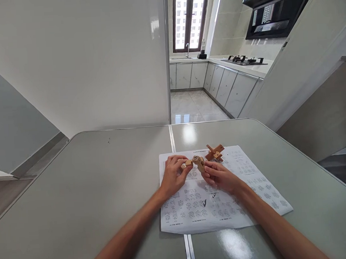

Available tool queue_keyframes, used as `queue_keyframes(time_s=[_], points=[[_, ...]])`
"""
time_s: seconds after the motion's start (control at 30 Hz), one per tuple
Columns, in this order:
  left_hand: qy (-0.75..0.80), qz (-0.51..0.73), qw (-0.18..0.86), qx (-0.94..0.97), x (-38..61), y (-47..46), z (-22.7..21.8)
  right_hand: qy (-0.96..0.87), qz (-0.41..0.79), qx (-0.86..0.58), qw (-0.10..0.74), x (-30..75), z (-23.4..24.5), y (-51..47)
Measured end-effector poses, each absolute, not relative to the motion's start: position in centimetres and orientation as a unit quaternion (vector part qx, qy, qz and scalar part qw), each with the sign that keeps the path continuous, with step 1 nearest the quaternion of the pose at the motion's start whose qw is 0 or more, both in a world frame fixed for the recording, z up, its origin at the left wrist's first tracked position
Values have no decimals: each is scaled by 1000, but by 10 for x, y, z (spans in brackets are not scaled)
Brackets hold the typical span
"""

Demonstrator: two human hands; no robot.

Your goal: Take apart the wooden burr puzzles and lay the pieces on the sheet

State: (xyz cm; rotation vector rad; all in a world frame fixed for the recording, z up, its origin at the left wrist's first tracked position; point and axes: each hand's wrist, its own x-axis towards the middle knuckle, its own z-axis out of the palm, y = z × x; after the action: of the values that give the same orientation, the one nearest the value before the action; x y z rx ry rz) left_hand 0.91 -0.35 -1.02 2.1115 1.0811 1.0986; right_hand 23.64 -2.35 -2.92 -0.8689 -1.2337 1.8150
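1. A numbered wooden puzzle assembly [198,163] is above the printed diagram sheet [193,222], its right side gripped by the right hand [219,175].
2. The left hand [173,171] pinches a small wooden block [188,163] against or just beside it; contact is unclear.
3. Just beyond, another wooden assembly [215,155] rests on the sheet.
4. The glossy table [105,180] lies beneath.

Wooden block [200,167] in right hand [219,176]

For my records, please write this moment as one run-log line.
left hand: holds small wooden piece; right hand: holds larger wooden part; beyond: crossed wooden pieces; below: printed sheet on table
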Motion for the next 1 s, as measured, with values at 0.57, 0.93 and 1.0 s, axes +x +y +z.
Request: queue_keyframes(time_s=[0.57,0.93,1.0], points=[[414,440,326,727,7,1,-9,-418,735,-350,402,228,-14,-29],[502,466,238,689,7,4,-11,-496,658,-375,425,224,-24,-25],[518,484,228,667,5,5,-10,-501,633,-389,444,224,-24,-24]])
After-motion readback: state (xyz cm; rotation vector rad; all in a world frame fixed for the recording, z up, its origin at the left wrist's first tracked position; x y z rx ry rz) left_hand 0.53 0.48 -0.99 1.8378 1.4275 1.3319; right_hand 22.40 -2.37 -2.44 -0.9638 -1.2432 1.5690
